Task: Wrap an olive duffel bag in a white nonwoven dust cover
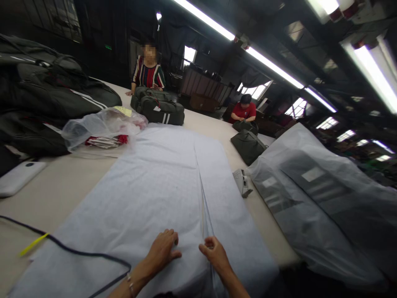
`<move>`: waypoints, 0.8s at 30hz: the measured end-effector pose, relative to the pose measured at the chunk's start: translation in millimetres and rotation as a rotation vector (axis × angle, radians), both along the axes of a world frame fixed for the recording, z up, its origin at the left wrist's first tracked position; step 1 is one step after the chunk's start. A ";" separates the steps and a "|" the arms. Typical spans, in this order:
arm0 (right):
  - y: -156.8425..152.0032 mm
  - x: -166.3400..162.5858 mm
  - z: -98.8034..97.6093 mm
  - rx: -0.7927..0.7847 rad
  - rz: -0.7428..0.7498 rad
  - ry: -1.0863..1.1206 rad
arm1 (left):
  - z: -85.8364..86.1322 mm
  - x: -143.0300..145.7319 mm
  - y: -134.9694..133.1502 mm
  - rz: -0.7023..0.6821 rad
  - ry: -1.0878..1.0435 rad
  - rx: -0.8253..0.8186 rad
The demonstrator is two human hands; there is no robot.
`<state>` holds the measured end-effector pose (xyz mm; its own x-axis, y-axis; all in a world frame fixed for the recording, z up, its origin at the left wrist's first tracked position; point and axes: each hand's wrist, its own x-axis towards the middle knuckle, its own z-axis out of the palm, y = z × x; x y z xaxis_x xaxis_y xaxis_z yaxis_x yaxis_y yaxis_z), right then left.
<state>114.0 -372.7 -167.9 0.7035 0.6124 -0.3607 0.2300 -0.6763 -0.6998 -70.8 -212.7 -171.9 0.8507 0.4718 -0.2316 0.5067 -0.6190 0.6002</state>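
Observation:
A large pale, translucent plastic sheet (pixel 149 186) lies flat across the table in front of me, with a long loose edge or fold running away from me near its middle. My left hand (pixel 163 248) rests on the sheet left of that edge, palm down, its thumb apart from its bent fingers and nothing in it. Right at the edge, my right hand (pixel 216 255) has its thumb and curled fingers drawn together on the plastic. The fingertips partly hide what they pinch. A dark cord (pixel 80 251) crosses the sheet's near left corner.
Dark green bags (pixel 161 108) stand on the table (pixel 201 120), with more piled at left. A clear bag of tags (pixel 105 128), a white phone (pixel 21 178) and a grey tape dispenser (pixel 242 183) lie around the sheet. Plastic-covered goods (pixel 322 198) stand right. Two people are across the table.

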 end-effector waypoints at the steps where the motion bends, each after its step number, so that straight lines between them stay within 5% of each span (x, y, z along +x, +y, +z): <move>1: -2.8 -4.1 -5.7 -0.031 -0.004 0.004 | -0.5 1.0 -2.3 -0.018 0.008 0.000; 7: 0.3 -12.2 -10.7 -0.103 0.042 -0.093 | 2.1 5.0 -10.8 -0.031 -0.017 0.005; 18: 10.9 -24.1 53.6 -0.176 0.362 -0.765 | 7.7 11.3 -14.0 -0.011 -0.174 0.028; 20: 17.8 -23.5 60.4 -0.080 0.254 -0.626 | 8.2 9.0 -8.9 0.018 -0.205 0.028; 24: 29.0 -19.0 65.8 0.137 0.006 -0.010 | 9.5 3.8 2.5 0.077 -0.252 -0.001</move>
